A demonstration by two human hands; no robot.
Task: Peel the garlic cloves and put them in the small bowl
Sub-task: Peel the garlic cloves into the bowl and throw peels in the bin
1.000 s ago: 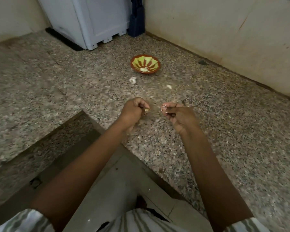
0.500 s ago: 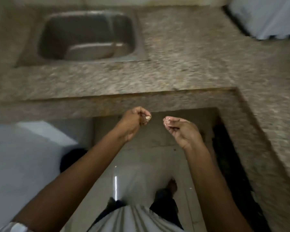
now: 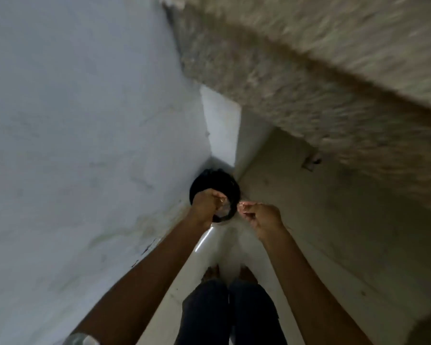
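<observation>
Small pale bit, prob. a garlic clove [image 3: 221,200], pinched in left grip [image 3: 205,204], fingers curled, held over black round bin [image 3: 222,184] on floor [image 3: 296,207]. Right grip [image 3: 264,219] just beside, pinching thin pale scrap [image 3: 240,204], too blurred to ID. Bin by white wall [image 3: 85,120]; granite surface [image 3: 321,70] upper right.

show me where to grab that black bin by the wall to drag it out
Probably grip the black bin by its near rim, from above on the person's side: its round mouth faces up, and the wall hems in its left side.
</observation>
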